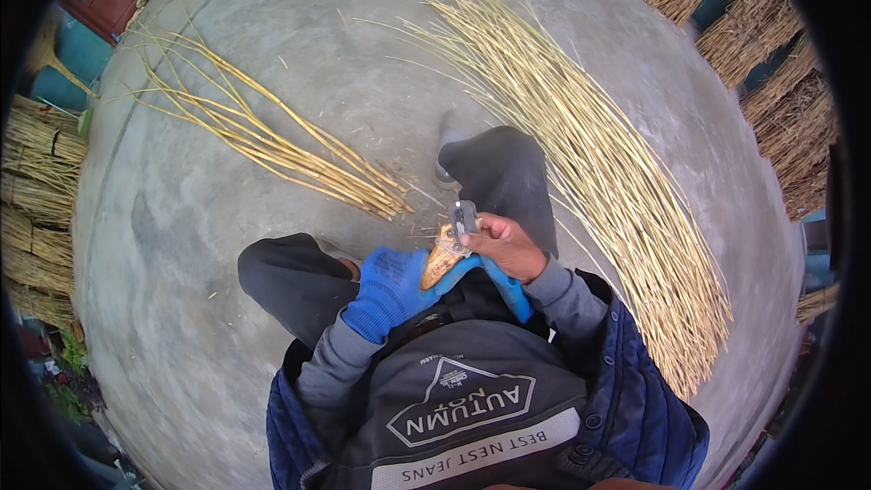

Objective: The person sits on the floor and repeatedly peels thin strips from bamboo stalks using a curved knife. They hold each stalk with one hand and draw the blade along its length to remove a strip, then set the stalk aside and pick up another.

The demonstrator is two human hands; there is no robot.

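Note:
Between my two hands is a wooden hand tool [440, 265], a tapered block with a grey metal fitting [464, 215] bolted or tied to its top end. My left hand [390, 286], in a blue knitted glove, is closed around the lower wooden part. With bare fingers, my right hand [513, 249] pinches the tool near the metal fitting. Under the right hand hangs a light blue piece [510, 290], a glove or cloth; I cannot tell which. A short pile of yellow stalks [318, 166] lies on the floor beyond my left hand, its cut ends pointing toward the tool.
A long, dense spread of thin straw-coloured stalks [581, 141] covers the floor on the right. Tied bundles stand along the left edge [41, 195] and the right edge [771, 45]. My bent knees [295, 277] frame the work. The concrete floor [181, 308] carries small scraps.

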